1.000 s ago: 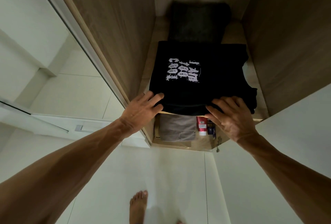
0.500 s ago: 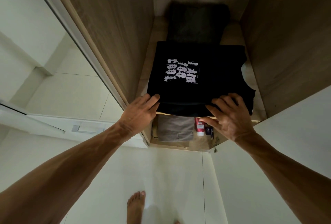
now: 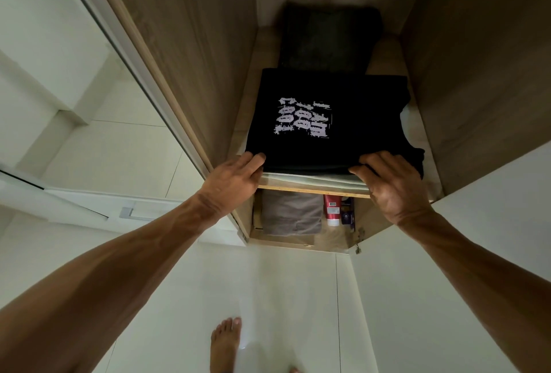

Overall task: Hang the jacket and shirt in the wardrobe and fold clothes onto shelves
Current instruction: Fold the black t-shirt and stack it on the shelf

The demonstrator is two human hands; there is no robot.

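Note:
A folded black T-shirt (image 3: 351,122) with a pale print lies flat on a wooden wardrobe shelf (image 3: 310,188), resting on a folded light garment (image 3: 313,179) whose front edge shows beneath it. My left hand (image 3: 235,176) touches the shirt's near left corner, fingers together on its edge. My right hand (image 3: 387,182) lies on the near right edge, fingers spread over the fabric. Behind the shirt sits a folded dark grey garment (image 3: 328,38).
Wooden wardrobe walls (image 3: 190,53) close in left and right. On the shelf below lie a folded grey-brown garment (image 3: 290,213), a red bottle (image 3: 332,208) and a small dark item (image 3: 347,214). A white door (image 3: 477,238) stands right. My bare foot (image 3: 225,343) is on the white floor.
The black T-shirt has slid slightly deeper onto the shelf, showing the light garment's edge beneath. Both hands have drawn back toward its front edge.

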